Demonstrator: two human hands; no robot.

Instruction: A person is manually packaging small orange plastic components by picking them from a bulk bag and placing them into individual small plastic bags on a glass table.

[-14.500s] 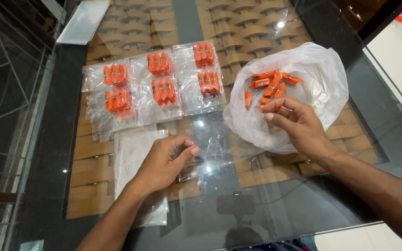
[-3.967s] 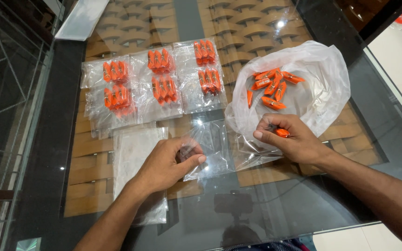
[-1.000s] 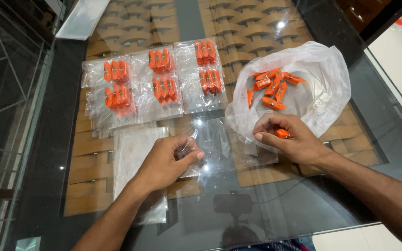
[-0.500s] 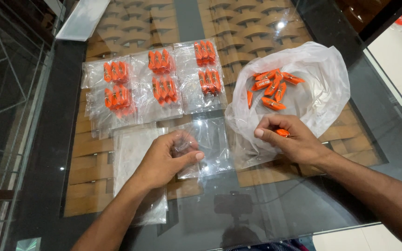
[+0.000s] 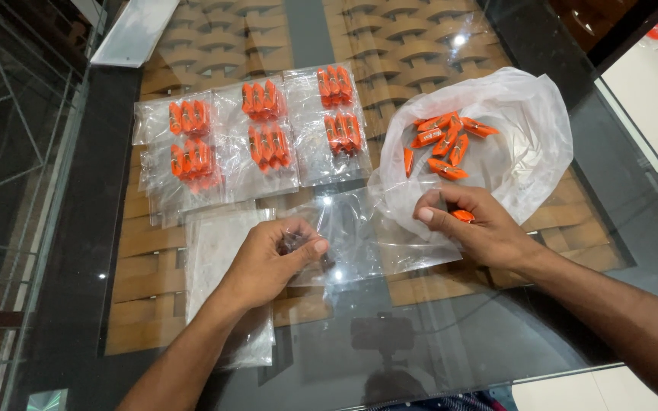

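Note:
My left hand (image 5: 268, 262) pinches the near corner of a small clear plastic pouch (image 5: 352, 232) that lies on the glass table (image 5: 420, 335). My right hand (image 5: 477, 228) is closed around orange wrapped candies (image 5: 462, 216), one showing between the fingers, just right of the pouch. Behind that hand a large white plastic bag (image 5: 527, 144) lies open with several loose orange candies (image 5: 443, 144) inside.
Several filled clear pouches of orange candies (image 5: 264, 133) lie in rows at the back left. A stack of empty clear pouches (image 5: 218, 251) sits under my left wrist. The table's dark left edge borders a metal railing (image 5: 9, 144). A woven brown surface shows under the glass.
My left hand has shifted the clear pouch slightly and keeps working its corner. My right hand stays in place with the candies, its fingers a little more curled.

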